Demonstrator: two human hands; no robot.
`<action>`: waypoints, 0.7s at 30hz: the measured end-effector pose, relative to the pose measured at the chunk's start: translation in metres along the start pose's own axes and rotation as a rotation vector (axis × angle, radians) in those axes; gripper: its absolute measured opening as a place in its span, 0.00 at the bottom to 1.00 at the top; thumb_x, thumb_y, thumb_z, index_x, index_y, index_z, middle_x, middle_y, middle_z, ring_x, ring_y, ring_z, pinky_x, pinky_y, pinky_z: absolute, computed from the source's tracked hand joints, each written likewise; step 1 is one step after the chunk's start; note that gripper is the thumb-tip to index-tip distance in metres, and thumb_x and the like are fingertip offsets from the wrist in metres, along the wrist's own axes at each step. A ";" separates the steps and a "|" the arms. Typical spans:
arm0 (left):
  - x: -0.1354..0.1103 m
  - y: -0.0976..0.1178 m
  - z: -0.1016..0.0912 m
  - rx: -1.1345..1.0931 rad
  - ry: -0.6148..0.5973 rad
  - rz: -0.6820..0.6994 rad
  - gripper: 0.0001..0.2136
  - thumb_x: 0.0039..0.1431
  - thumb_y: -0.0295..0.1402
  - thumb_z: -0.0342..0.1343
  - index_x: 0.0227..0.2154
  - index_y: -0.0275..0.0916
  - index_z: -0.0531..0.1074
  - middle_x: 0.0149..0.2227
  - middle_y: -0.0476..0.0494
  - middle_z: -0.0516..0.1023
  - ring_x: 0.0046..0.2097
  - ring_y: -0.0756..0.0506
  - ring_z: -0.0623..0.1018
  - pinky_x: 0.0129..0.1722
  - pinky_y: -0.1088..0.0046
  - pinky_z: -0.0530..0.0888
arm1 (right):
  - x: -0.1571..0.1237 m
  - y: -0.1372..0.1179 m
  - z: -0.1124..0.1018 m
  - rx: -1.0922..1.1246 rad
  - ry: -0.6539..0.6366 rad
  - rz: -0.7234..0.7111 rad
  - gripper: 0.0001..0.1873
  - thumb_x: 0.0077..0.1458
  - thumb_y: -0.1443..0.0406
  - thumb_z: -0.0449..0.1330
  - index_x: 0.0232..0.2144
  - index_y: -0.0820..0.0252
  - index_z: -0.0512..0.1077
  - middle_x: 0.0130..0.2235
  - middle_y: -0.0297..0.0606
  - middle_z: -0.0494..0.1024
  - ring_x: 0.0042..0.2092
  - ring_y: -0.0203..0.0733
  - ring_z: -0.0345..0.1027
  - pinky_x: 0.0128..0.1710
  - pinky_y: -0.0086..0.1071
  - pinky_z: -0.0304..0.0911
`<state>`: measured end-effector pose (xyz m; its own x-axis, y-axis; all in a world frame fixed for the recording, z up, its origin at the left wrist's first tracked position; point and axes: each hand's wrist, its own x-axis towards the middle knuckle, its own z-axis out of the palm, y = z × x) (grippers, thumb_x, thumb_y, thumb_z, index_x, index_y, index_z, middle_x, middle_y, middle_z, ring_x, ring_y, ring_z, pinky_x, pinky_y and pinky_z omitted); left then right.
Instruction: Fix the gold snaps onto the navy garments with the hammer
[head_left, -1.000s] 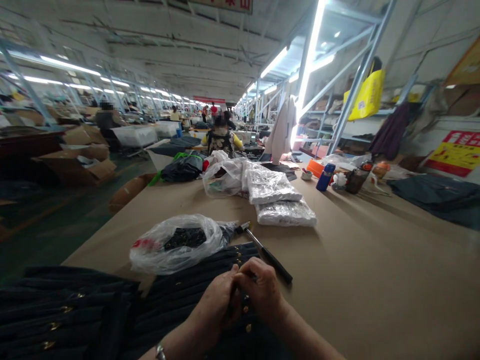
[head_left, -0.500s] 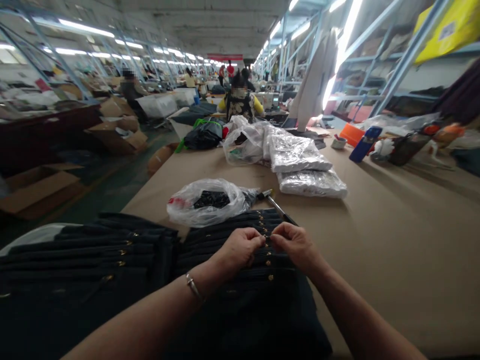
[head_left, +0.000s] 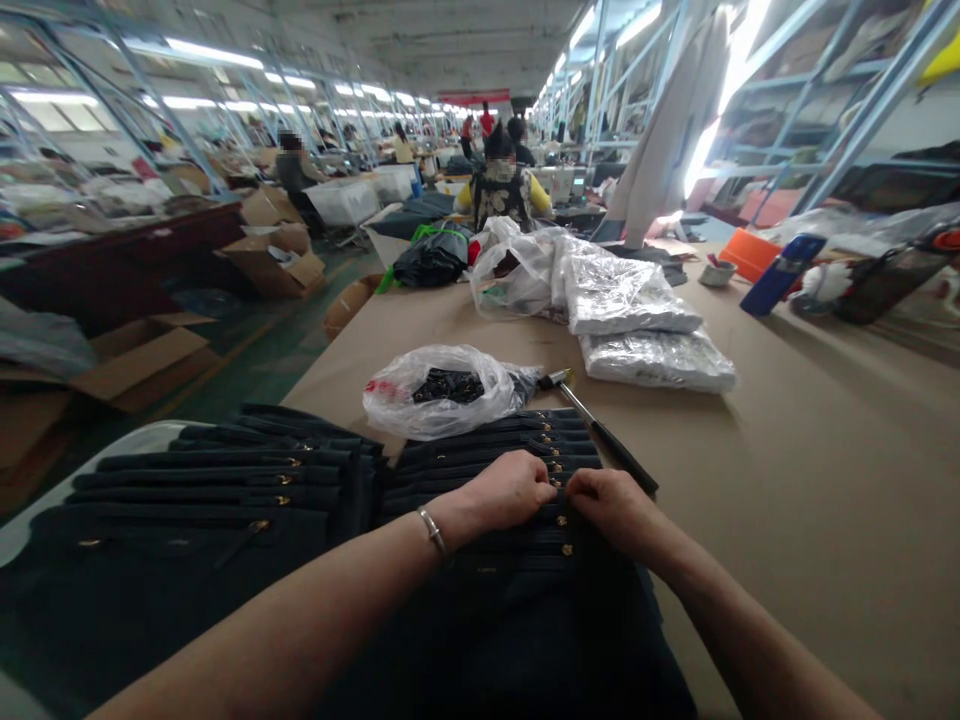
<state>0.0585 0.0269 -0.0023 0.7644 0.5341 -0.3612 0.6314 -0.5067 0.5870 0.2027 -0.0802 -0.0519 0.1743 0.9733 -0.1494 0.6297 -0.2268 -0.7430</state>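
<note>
L hand [head_left: 514, 490] & R hand [head_left: 611, 500], lower centre, fingers curled tight, pinching top dark garment [head_left: 525, 620] by its gold buttons [head_left: 568, 549]; stack lies on worktop [head_left: 787, 480]. Black-handled tool [head_left: 600, 435] just above R hand. Plastic bag [head_left: 442, 390] above the stack: red print, too blurred to read.

The light is bright, even and indoor. Rows of tube lights [head_left: 217, 55] run across the upper left of the frame. A glaring strip [head_left: 739, 40] at the upper right burns out to white. The table [head_left: 825, 480] is evenly lit, with soft shadows only under the packs [head_left: 652, 360], whose wrap glints. The garments [head_left: 225, 500] at lower left are so dark that their folds barely show. The left hand [head_left: 510, 490] and right hand [head_left: 611, 500] at centre are sharp. The corners smear, the beams [head_left: 862, 110] at upper right lean with wide-angle stretch, and the top-centre distance is hazy.
</note>
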 end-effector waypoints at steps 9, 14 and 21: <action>0.003 0.001 -0.002 0.059 -0.017 0.007 0.08 0.49 0.32 0.51 0.18 0.36 0.68 0.18 0.52 0.65 0.23 0.52 0.64 0.24 0.74 0.58 | 0.005 0.004 -0.002 0.024 -0.032 -0.043 0.07 0.49 0.68 0.53 0.26 0.61 0.72 0.25 0.32 0.72 0.29 0.33 0.62 0.29 0.26 0.53; -0.001 0.002 -0.003 0.064 -0.012 0.020 0.09 0.50 0.34 0.50 0.20 0.37 0.68 0.19 0.51 0.67 0.24 0.52 0.65 0.24 0.75 0.58 | 0.003 0.005 -0.007 0.040 -0.051 -0.047 0.08 0.50 0.68 0.53 0.26 0.61 0.72 0.24 0.30 0.71 0.27 0.32 0.60 0.27 0.25 0.52; 0.001 -0.001 0.004 0.109 -0.007 0.035 0.09 0.50 0.35 0.49 0.20 0.37 0.69 0.21 0.48 0.71 0.24 0.50 0.67 0.25 0.74 0.60 | 0.001 0.003 -0.001 -0.038 -0.035 -0.069 0.09 0.51 0.71 0.52 0.24 0.61 0.71 0.24 0.32 0.71 0.28 0.33 0.61 0.27 0.26 0.52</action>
<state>0.0589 0.0255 -0.0058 0.7867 0.5104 -0.3474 0.6148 -0.5959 0.5167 0.2060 -0.0805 -0.0536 0.1033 0.9871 -0.1224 0.6678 -0.1600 -0.7269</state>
